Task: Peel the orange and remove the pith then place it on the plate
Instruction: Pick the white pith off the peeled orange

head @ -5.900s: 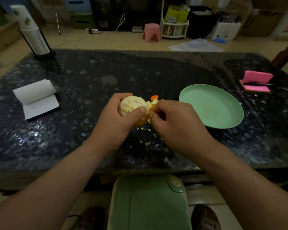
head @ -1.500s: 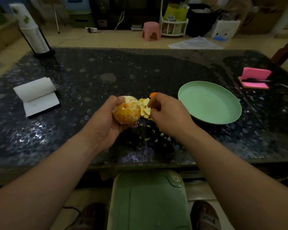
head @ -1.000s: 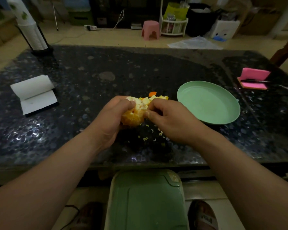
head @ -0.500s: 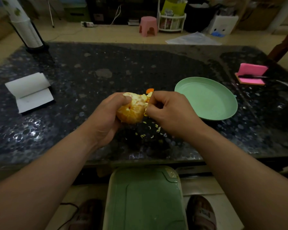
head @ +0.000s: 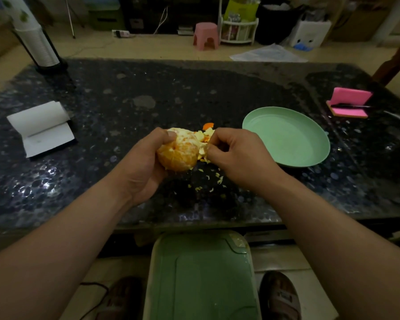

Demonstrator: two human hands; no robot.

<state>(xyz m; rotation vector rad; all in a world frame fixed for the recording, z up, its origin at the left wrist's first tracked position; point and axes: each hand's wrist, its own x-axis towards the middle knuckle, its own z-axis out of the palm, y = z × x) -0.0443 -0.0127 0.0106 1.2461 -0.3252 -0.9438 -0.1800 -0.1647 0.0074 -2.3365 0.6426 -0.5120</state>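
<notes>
Gripping the mostly peeled round orange (head: 179, 155) at frame centre over the dark speckled tabletop (head: 148, 88), the left hand (head: 143, 168) faces the right hand (head: 238, 158), which pinches pale pith (head: 203, 151), left of the round green plate (head: 286, 110).

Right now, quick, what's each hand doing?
The left hand grips the mostly peeled orange.
The right hand pinches a pale scrap of pith at the orange's side.

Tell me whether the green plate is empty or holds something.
Empty: the green plate shows only bare surface; the left hand grips the orange left of it.
</notes>
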